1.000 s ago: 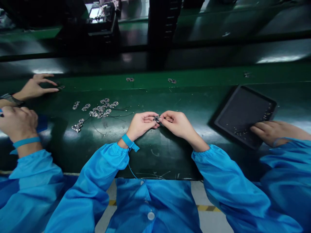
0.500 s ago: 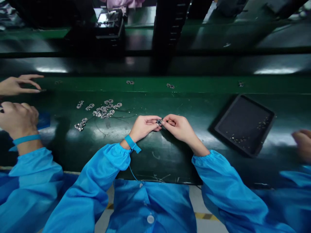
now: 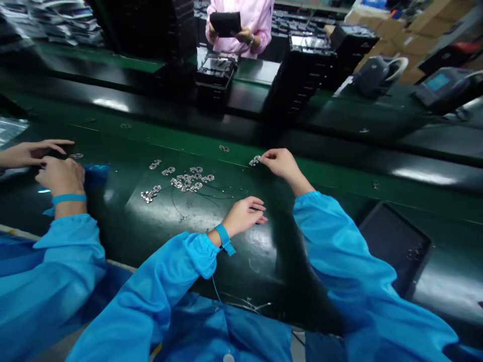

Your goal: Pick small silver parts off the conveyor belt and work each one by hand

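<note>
Where right grip (image 3: 282, 164) reaches, part (image 3: 254, 161) at fingertips

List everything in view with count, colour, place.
small silver metal parts: many, silver, heaped on dark green bench left of centre
single silver metal part: one, silver, on green strip, far centre
flat black tray: one, black, right
stacked black trays: several, black, far side
co-worker's hands: two, left edge
person in pink coat: one, far side
blue wrist strap: one, left wrist
left hand: open, resting on bench
right hand: fingers touching single part
</note>
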`<state>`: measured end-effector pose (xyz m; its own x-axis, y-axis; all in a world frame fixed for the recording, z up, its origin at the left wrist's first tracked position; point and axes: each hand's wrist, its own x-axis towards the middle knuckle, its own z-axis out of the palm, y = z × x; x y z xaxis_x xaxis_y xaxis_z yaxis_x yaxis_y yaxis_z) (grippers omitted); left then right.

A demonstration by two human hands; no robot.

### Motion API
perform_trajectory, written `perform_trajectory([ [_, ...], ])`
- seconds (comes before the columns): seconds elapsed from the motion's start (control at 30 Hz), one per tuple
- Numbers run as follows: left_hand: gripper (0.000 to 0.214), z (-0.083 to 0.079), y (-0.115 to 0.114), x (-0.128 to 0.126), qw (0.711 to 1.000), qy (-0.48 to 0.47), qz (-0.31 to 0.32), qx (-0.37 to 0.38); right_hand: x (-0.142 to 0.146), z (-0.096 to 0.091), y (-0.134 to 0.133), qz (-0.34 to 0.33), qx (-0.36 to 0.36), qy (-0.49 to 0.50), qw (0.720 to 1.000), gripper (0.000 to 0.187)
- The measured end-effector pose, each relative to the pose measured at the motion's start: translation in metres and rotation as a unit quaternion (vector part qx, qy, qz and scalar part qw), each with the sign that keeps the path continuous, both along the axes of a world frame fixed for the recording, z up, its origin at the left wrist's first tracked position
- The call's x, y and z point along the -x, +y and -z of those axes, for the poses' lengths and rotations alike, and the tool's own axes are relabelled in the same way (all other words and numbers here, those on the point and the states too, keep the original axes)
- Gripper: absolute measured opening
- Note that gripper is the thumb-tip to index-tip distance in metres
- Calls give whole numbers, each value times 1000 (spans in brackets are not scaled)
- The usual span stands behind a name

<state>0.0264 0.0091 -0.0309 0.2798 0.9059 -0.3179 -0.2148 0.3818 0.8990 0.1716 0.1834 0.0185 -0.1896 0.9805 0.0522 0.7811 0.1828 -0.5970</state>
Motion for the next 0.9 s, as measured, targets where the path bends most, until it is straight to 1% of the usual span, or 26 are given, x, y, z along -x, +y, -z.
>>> perform_trajectory([
  [0.03,24,1,0,-1,1000,2,2,3,12,-1,15,23,9,-20,999,23],
  [0.07,22,2,0,-1,1000,2,5,5,25,-3,28,56,3,-51,997,25],
  [0.13,19,3,1,-1,1000,-1,10,7,55,-4,44,124,-47,-134,982,34],
  [0.17,19,3,1,-1,1000,-5,16,8,71,-3,48,135,-70,-168,974,39],
  [0.2,19,4,1,1,1000,-8,22,5,88,-1,49,121,-75,-189,972,44],
  [0.23,19,4,1,2,1000,-5,27,-5,104,1,48,86,-57,-198,975,48],
  [0.3,18,3,2,7,999,20,31,-38,134,9,42,-1,10,-196,981,51],
  [0.33,18,2,2,9,997,42,27,-55,146,13,39,-31,34,-193,980,49],
  [0.37,17,2,3,11,996,62,22,-68,156,16,37,-46,43,-192,979,45],
  [0.43,17,0,4,13,995,75,12,-66,168,20,34,-54,31,-188,980,33],
  [0.47,16,-2,4,12,997,62,7,-48,168,19,33,-57,26,-183,981,28],
  [0.5,15,-4,4,12,999,35,3,-23,166,17,32,-60,24,-178,982,24],
  [0.57,17,-8,5,10,998,-38,-14,40,152,9,26,-71,4,-151,986,20],
  [0.63,21,-13,6,10,988,-117,-40,91,129,-3,9,-90,-32,-82,992,19],
  [0.7,21,-19,8,13,973,-186,-68,121,98,-15,-19,-117,-59,14,991,17],
  [0.73,25,-22,9,16,965,-213,-77,135,81,-20,-37,-132,-64,51,988,16],
  [0.77,33,-24,11,20,957,-234,-81,151,64,-24,-56,-147,-69,73,984,15],
  [0.83,54,-28,15,26,947,-253,-64,189,32,-28,-96,-163,-109,71,978,12],
  [0.87,61,-29,16,28,946,-250,-45,203,18,-27,-115,-171,-135,60,974,10],
  [0.9,63,-29,17,29,947,-241,-24,210,5,-25,-131,-189,-146,50,970,9],
])
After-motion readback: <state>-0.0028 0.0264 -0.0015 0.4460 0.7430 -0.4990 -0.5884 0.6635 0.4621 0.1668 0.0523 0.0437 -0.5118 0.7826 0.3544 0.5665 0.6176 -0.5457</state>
